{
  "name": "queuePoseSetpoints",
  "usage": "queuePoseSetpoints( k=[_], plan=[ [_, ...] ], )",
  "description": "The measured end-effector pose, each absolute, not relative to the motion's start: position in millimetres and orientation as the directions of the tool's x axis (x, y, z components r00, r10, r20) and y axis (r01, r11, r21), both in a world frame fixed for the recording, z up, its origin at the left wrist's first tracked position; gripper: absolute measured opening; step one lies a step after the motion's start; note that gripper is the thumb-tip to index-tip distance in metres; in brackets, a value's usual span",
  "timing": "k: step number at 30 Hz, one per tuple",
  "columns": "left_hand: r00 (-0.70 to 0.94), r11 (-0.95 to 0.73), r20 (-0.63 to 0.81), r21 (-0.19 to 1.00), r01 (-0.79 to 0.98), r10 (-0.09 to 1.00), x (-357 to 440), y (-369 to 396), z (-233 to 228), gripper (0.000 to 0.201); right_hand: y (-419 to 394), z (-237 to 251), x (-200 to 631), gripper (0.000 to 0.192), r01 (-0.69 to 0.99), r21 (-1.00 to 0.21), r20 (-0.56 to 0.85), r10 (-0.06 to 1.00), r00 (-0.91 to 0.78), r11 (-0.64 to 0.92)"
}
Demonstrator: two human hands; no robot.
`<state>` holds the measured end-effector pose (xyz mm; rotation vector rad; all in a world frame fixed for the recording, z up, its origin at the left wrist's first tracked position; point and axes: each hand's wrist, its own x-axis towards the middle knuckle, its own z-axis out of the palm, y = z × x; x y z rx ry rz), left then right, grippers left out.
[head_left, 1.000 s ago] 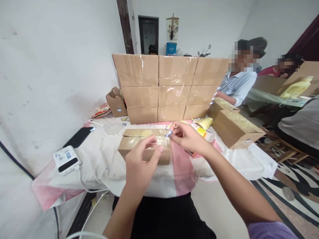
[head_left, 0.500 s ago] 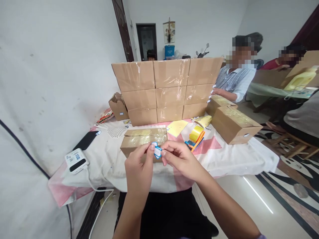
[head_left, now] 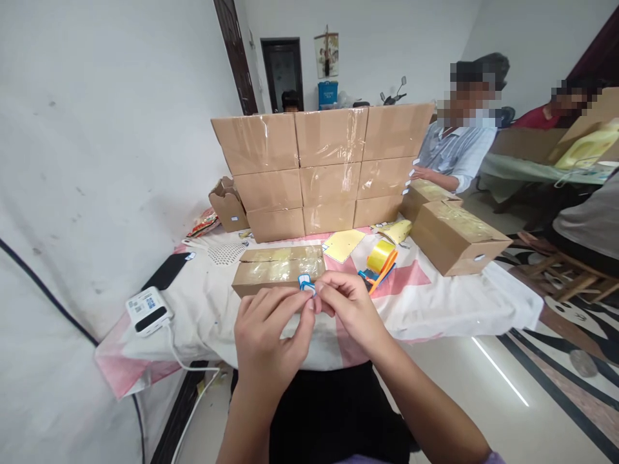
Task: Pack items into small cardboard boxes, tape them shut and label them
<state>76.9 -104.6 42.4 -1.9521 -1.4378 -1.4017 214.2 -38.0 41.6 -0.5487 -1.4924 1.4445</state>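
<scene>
Head view: both hands meet in front of the chest, just above the near edge of the table (head_left: 449,309). The left hand (head_left: 271,338) and the right hand (head_left: 351,309) each pinch a small blue-and-white sticker (head_left: 305,282) between thumb and fingertips, left hand at its left side, right hand at its right. The sticker sits between the two hands, held in the air just in front of a taped box (head_left: 279,267) that lies flat on the cloth.

Behind that box, a wall of boxes (head_left: 322,167) stands three high and three wide, all wrapped in clear tape. A small open carton (head_left: 227,206) sits at its left end. To the right, a yellow tape roll (head_left: 380,256) rests on the cloth near an orange-handled tool (head_left: 384,274), and a yellow sheet (head_left: 344,245) lies flat between the taped box and the wall. Two more boxes (head_left: 457,235) lie at the right side of the table.

On the left edge, a white power bank (head_left: 148,310) with a cable sits beside a dark phone (head_left: 167,270). A person in a striped shirt (head_left: 457,158) sits beyond the boxes on the right, one hand near them.
</scene>
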Motion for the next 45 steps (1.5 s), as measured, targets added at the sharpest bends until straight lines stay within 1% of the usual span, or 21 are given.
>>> queuePoseSetpoints(
  k=[4, 6, 8, 10, 13, 15, 18, 20, 22, 26, 28, 29, 31, 34, 37, 39, 42, 45],
  plan=[
    [-0.081, -0.415, 0.786, 0.408, 0.813, 0.614, 78.1, -105.3, 42.2, 0.012, -40.6, 37.5, 212.0, 0.021, -0.283, -0.933, 0.327, 0.847, -0.42, 0.221],
    [-0.083, -0.419, 0.767, 0.434, 0.797, 0.636, 77.5, -105.5, 41.5, 0.011, -42.8, 35.5, 212.2, 0.021, -0.281, -0.928, 0.347, 0.846, -0.405, 0.245],
    [-0.069, -0.435, 0.765, 0.435, 0.789, 0.64, 75.9, -106.2, 41.3, 0.007, -45.1, 33.9, 213.2, 0.022, -0.272, -0.925, 0.36, 0.844, -0.397, 0.267],
    [-0.036, -0.454, 0.779, 0.401, 0.795, 0.626, 73.8, -107.8, 41.9, 0.005, -46.9, 33.1, 214.5, 0.022, -0.26, -0.922, 0.374, 0.836, -0.403, 0.287],
    [0.047, -0.476, 0.803, 0.304, 0.825, 0.594, 70.4, -111.3, 44.0, 0.011, -48.4, 32.9, 216.2, 0.024, -0.255, -0.917, 0.392, 0.818, -0.422, 0.308],
    [0.103, -0.485, 0.804, 0.246, 0.84, 0.586, 69.0, -113.3, 45.4, 0.013, -49.0, 33.2, 216.7, 0.028, -0.257, -0.919, 0.387, 0.816, -0.43, 0.3],
    [0.154, -0.496, 0.798, 0.199, 0.845, 0.583, 68.6, -113.8, 46.6, 0.013, -50.0, 34.2, 216.4, 0.037, -0.246, -0.934, 0.344, 0.831, -0.436, 0.258],
    [0.167, -0.506, 0.788, 0.203, 0.839, 0.593, 69.1, -112.8, 46.6, 0.013, -50.7, 34.9, 216.0, 0.039, -0.228, -0.949, 0.299, 0.849, -0.436, 0.217],
    [0.153, -0.514, 0.776, 0.242, 0.823, 0.611, 69.4, -111.6, 46.3, 0.013, -51.3, 35.1, 215.7, 0.035, -0.224, -0.956, 0.274, 0.856, -0.438, 0.191],
    [0.076, -0.514, 0.763, 0.355, 0.78, 0.642, 68.0, -110.2, 45.1, 0.014, -51.4, 33.2, 215.9, 0.025, -0.244, -0.951, 0.284, 0.854, -0.436, 0.192],
    [0.075, -0.518, 0.757, 0.367, 0.773, 0.648, 66.2, -110.2, 44.5, 0.014, -50.9, 31.8, 216.1, 0.025, -0.258, -0.952, 0.27, 0.852, -0.449, 0.165],
    [0.098, -0.521, 0.755, 0.346, 0.78, 0.648, 65.0, -110.4, 44.2, 0.013, -50.5, 31.1, 216.2, 0.027, -0.266, -0.953, 0.256, 0.85, -0.461, 0.143],
    [0.177, -0.531, 0.747, 0.263, 0.805, 0.64, 62.5, -111.0, 43.8, 0.013, -49.5, 30.0, 216.3, 0.032, -0.269, -0.957, 0.228, 0.846, -0.482, 0.105],
    [0.266, -0.544, 0.733, 0.165, 0.823, 0.625, 59.2, -112.2, 43.6, 0.014, -47.9, 28.5, 216.9, 0.035, -0.276, -0.957, 0.226, 0.84, -0.493, 0.095],
    [0.258, -0.531, 0.739, 0.156, 0.833, 0.622, 57.4, -114.0, 44.3, 0.014, -47.4, 27.3, 219.5, 0.035, -0.279, -0.954, 0.245, 0.817, -0.522, 0.107],
    [0.252, -0.525, 0.737, 0.161, 0.836, 0.627, 56.4, -115.6, 45.1, 0.014, -48.2, 26.8, 222.5, 0.034, -0.252, -0.959, 0.254, 0.793, -0.554, 0.131],
    [0.245, -0.509, 0.745, 0.145, 0.849, 0.621, 55.2, -118.2, 46.0, 0.014, -51.6, 26.6, 227.7, 0.031, -0.19, -0.965, 0.258, 0.763, -0.593, 0.179],
    [0.228, -0.474, 0.76, 0.118, 0.873, 0.608, 55.0, -120.6, 46.5, 0.016, -57.7, 28.4, 231.7, 0.029, -0.083, -0.955, 0.276, 0.755, -0.594, 0.283]
  ],
)
